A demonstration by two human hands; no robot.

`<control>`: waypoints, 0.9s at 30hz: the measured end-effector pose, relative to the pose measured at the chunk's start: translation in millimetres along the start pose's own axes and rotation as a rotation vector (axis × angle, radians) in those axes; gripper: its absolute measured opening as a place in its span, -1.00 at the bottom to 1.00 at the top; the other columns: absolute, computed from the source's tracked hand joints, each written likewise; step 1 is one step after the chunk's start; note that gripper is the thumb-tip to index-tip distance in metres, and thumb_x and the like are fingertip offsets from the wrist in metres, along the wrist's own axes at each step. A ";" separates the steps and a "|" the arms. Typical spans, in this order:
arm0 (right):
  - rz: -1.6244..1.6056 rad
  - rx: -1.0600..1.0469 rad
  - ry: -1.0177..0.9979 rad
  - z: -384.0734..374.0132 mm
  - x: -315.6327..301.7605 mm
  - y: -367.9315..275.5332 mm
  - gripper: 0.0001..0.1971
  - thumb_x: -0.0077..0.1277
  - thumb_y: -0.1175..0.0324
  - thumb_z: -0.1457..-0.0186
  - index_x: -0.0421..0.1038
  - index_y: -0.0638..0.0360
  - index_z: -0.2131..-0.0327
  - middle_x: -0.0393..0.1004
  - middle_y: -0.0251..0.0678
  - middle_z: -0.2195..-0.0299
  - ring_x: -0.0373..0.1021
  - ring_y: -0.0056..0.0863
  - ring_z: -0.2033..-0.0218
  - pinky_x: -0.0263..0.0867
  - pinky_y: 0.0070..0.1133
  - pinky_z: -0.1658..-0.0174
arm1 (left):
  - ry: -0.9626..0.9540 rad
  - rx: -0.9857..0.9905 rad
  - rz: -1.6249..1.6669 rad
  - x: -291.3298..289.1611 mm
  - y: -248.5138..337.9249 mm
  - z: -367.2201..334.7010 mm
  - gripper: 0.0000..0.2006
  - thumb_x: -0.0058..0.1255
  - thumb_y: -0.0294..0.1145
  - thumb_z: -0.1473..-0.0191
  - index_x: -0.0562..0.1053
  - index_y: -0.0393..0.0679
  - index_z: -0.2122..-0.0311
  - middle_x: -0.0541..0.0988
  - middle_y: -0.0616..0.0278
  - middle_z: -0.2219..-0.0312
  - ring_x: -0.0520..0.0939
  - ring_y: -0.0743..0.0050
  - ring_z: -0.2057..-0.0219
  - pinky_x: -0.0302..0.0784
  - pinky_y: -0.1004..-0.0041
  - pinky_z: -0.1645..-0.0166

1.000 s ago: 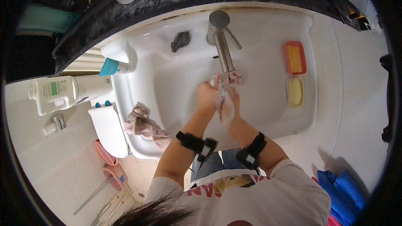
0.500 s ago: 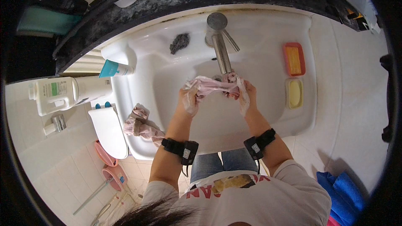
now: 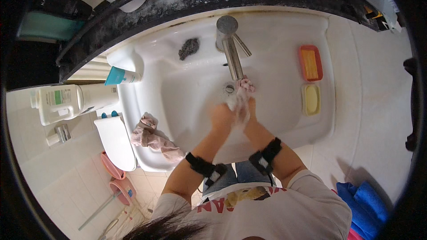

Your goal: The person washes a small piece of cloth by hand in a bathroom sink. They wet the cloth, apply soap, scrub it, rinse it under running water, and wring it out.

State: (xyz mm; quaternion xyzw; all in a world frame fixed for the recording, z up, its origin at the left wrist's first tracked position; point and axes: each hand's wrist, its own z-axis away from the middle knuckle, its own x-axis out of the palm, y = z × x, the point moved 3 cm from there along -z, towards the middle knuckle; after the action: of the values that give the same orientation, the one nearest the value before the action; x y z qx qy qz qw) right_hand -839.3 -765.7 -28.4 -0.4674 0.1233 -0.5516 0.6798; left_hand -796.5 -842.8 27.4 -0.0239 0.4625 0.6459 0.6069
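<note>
A soapy pink cloth [image 3: 245,85] is bunched in my hands over the white sink basin, just below the faucet's spout. My left hand [image 3: 223,114] and my right hand [image 3: 251,110] are pressed close together around its lower part, with white suds on them. Motion blurs the left fingers most. The metal faucet [image 3: 232,58] stands beyond the hands, and the drain [image 3: 229,89] lies bare just left of the cloth. A second pink cloth [image 3: 153,138], with a pattern, lies crumpled on the basin's left rim.
On the right ledge sit an orange soap bar in a red dish [image 3: 310,63] and a pale yellow soap dish [image 3: 311,99]. A dark mesh clump [image 3: 189,49] lies at the back left. A teal-capped tube [image 3: 122,76] and a white jug [image 3: 58,102] stand at the left.
My hands have come together and nearer to me. The pink cloth, stretched sideways between them before, is now bunched, uncovering the drain. Both forearms have swung inward.
</note>
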 end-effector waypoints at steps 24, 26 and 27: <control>1.056 0.013 -0.516 -54.1 -38.5 -15.9 -0.68 0.01 0.16 -0.03 0.40 0.22 0.27 0.46 -0.32 0.44 0.39 -0.53 0.35 0.31 -0.55 0.25 | -0.169 0.399 0.622 1.0 -60.7 -22.7 -0.66 0.14 -0.33 0.07 0.35 -0.21 0.19 0.44 0.08 0.21 0.47 0.21 0.17 0.43 0.32 0.11; 0.737 0.016 -0.473 -43.9 -29.4 -27.8 -0.72 0.01 0.22 -0.05 0.38 0.23 0.27 0.43 -0.35 0.43 0.36 -0.58 0.35 0.29 -0.61 0.24 | -0.267 0.205 1.022 -3.2 -49.5 -20.8 -0.77 0.09 -0.40 0.02 0.36 -0.24 0.26 0.48 0.11 0.30 0.53 0.32 0.27 0.50 0.40 0.23; 0.444 0.010 -0.438 -36.7 -23.8 -31.4 -0.76 0.02 0.29 -0.05 0.37 0.23 0.26 0.42 -0.36 0.40 0.35 -0.59 0.36 0.28 -0.62 0.25 | -0.239 0.152 1.036 -6.7 -45.2 -17.9 -0.81 0.07 -0.42 0.00 0.37 -0.24 0.29 0.49 0.13 0.34 0.54 0.36 0.32 0.51 0.44 0.29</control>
State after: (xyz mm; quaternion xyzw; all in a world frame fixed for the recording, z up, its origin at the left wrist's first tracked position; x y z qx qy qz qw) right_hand -892.9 -762.0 -32.0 -0.5334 0.0704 -0.2767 0.7962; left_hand -767.8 -866.6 -4.6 0.3251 0.3870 0.8236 0.2572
